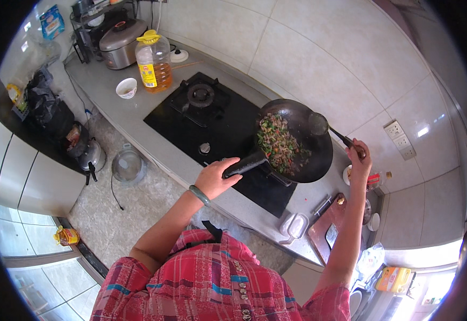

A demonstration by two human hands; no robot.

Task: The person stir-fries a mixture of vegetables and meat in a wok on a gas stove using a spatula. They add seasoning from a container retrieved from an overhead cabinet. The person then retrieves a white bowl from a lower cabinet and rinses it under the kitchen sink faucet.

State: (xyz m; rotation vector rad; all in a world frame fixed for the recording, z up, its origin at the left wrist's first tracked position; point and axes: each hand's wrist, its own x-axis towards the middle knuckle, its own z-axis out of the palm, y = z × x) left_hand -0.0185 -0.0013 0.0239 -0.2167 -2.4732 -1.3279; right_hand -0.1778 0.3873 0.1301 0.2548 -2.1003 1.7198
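Observation:
My left hand (217, 175) grips the thick black handle (246, 163) of a dark wok (316, 160), with a green bangle at the wrist. The wok sits over the right side of a black gas hob (233, 120). Chopped meat with green and red pieces (279, 140) lies mostly in the wok's left half. In my right hand (360, 158) is the brown handle of a ladle (340, 134). Its round bowl (318, 123) rests at the wok's right inner side, apart from most of the food.
Left on the counter are a cooking oil jug (155, 68), a white bowl (126, 88) and a rice cooker (122, 42). By my right forearm lie a cutting board (326, 226) with a cleaver (331, 236) and a clear container (294, 225). A basin (128, 164) stands on the floor.

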